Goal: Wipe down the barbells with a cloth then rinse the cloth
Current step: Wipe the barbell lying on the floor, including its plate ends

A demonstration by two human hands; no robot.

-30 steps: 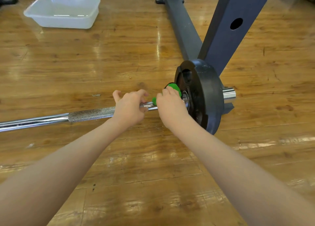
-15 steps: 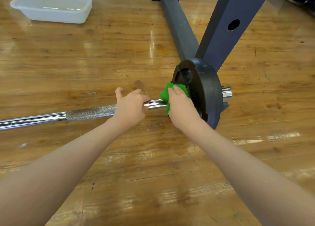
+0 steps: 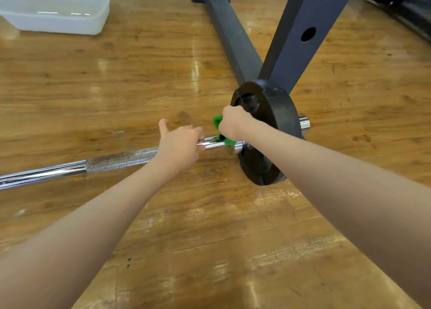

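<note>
Status: wiping stage under way, by the look of it; rinsing not yet begun. The cloth is at the right end of the barbell, well apart from the basin at the far left. How much of the bar is already wiped cannot be told. Judged remaining: the rest of the shaft, any other barbells, then the rinse.

Right hand: closed into a fist, fingers curled around the cloth and bunching it, held against the inner face of the weight plate, just above the bar's collar.

Left hand: fingers wrapped over the bar just left of the cloth, thumb lifted free and pointing up; appears to steady the bar.

Cloth: bright green, soft, crumpled; only small folds show past the fist.

Barbell: long straight steel rod lying on the floor. Polished, mirror-bright chrome at the left and near the collar; a dull, rough knurled band between.

Weight plate: thick black disc, matte, rubbery-looking, with a grip cut-out; standing on its edge.

Basin: white translucent plastic, rectangular, rounded corners, shallow; contents unclear.

Rack frame: dark square-section metal beams, one with a round hole, just behind the plate.

Floor: glossy varnished wooden boards, scuffed.
</note>
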